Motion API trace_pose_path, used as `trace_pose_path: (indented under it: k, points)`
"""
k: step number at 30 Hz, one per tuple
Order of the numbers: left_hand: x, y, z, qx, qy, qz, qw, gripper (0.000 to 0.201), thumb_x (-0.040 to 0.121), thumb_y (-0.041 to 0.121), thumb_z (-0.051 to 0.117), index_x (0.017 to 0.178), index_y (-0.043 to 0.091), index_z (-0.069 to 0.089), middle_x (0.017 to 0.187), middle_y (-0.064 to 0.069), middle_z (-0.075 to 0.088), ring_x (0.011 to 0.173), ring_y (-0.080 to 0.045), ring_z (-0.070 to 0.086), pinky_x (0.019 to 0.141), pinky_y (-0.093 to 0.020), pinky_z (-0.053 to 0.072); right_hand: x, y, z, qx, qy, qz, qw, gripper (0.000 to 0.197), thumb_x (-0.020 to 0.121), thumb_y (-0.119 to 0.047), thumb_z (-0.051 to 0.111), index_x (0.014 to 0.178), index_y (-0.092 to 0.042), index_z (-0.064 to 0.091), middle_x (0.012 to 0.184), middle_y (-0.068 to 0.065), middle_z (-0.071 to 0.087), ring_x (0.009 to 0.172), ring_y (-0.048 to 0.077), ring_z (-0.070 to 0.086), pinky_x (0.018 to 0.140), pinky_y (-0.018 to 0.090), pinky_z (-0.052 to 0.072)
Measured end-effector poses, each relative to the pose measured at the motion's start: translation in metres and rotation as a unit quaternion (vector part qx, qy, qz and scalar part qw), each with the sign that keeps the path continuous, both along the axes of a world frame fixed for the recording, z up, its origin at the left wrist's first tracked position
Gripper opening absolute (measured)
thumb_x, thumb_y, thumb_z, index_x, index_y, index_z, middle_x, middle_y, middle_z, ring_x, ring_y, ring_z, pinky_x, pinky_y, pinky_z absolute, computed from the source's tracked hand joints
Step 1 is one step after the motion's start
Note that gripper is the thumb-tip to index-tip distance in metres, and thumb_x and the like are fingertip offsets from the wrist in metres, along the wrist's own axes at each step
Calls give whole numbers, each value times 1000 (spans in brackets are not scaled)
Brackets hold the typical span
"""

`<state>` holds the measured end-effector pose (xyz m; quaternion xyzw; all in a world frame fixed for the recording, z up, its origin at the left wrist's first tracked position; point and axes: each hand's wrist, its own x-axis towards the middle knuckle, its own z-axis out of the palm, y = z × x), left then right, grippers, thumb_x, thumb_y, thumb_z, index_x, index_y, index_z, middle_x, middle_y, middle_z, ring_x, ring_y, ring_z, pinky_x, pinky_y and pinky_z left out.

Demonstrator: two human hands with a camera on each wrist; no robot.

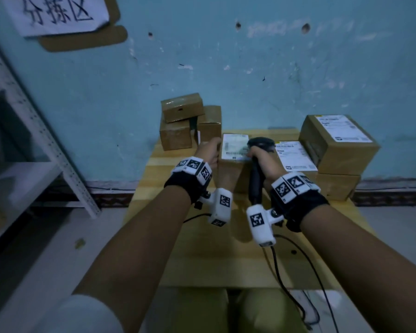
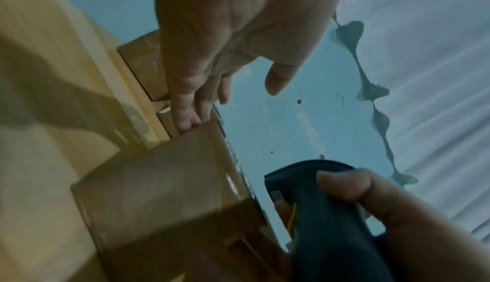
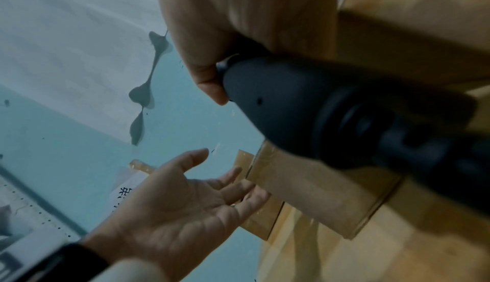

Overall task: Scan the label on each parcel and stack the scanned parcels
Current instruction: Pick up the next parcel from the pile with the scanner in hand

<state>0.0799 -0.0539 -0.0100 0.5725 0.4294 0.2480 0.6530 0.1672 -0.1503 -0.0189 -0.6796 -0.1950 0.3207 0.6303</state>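
A brown parcel (image 1: 228, 169) with a white label (image 1: 234, 146) on top stands mid-table. My left hand (image 1: 211, 151) lies open against its left side; straight fingertips (image 2: 185, 122) touch the parcel's (image 2: 164, 181) far upper corner, thumb apart. My right hand (image 1: 262, 161) grips a black handheld scanner (image 1: 261, 143), whose head hangs just over the label's right edge. In the right wrist view the scanner (image 3: 305, 102) fills the middle, and the open left palm (image 3: 185, 198) rests on the parcel's (image 3: 318, 192) side.
Several small unlabelled boxes (image 1: 181, 121) are piled at the table's (image 1: 202, 248) back left. Labelled parcels (image 1: 336, 143) are stacked at the right, with a flatter labelled one (image 1: 296, 156) beside them. The scanner cable (image 1: 286, 272) trails over the front edge. A metal shelf (image 1: 46, 140) stands left.
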Motion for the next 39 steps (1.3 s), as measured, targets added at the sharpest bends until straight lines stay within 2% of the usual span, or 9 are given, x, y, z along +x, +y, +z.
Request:
trace_pose_path:
  k: [4,12,17,20,23,27,29,33,39]
  points:
    - [-26,-9,-10,-51,-8,-4,999,47,97,27,41,138,6,35,122,-22,55,113,-32,55,91,-35,43,-9,-16,-11,-38,8,22,999,22,79,-16,58,98,-5,60,69,5,54,64,19,52,58,28,39]
    - [-54,-15,-11,-34,35,-72,996,13,93,6,51,85,13,44,81,-8,55,73,-20,57,82,-41,52,-19,-24,-11,-47,10,43,998,28,80,-15,57,104,-1,57,73,9,55,71,25,55,72,41,49]
    - [-51,1,-5,48,119,-39,991,12,92,8,47,102,14,51,78,-3,51,67,-15,48,65,-30,46,-13,-21,-20,-38,9,2,999,75,51,-41,65,117,-9,54,112,18,59,101,35,59,94,52,50]
    - [-38,20,1,108,120,-16,987,41,95,12,42,136,15,40,118,-10,54,99,-24,53,79,-35,45,-19,-28,-13,-9,47,24,999,18,79,-17,61,94,-13,51,91,16,59,78,35,61,77,52,54]
    - [-24,26,6,146,142,-58,977,47,99,18,40,145,11,31,150,-10,33,135,-28,35,104,-35,35,-17,-26,-19,2,58,40,998,6,84,-9,55,88,-7,53,74,15,58,61,30,58,63,42,53]
    - [-14,32,-1,188,164,-94,964,33,100,24,38,115,1,56,124,-12,55,122,-26,46,87,-27,39,-10,-15,-27,-2,40,29,999,26,82,-11,59,105,0,57,84,19,63,65,30,61,58,38,53]
    - [-15,40,-7,211,187,-75,957,38,98,28,43,125,2,51,133,-12,51,124,-27,46,98,-31,38,-6,-11,-29,8,32,22,999,36,82,-12,60,115,1,54,100,20,64,80,31,64,58,35,56]
    - [-34,50,-16,250,223,-82,939,63,90,25,60,142,9,28,147,-12,35,132,-28,39,101,-29,34,1,-2,-31,-9,-4,8,1000,37,81,-15,60,114,1,60,110,17,66,102,33,62,95,46,50]
    - [-53,61,-30,229,254,-147,928,80,79,38,71,143,15,29,142,-8,39,123,-24,45,81,-23,45,2,12,-29,-12,-40,9,999,9,84,-14,56,90,-8,59,85,9,62,88,27,59,78,34,44]
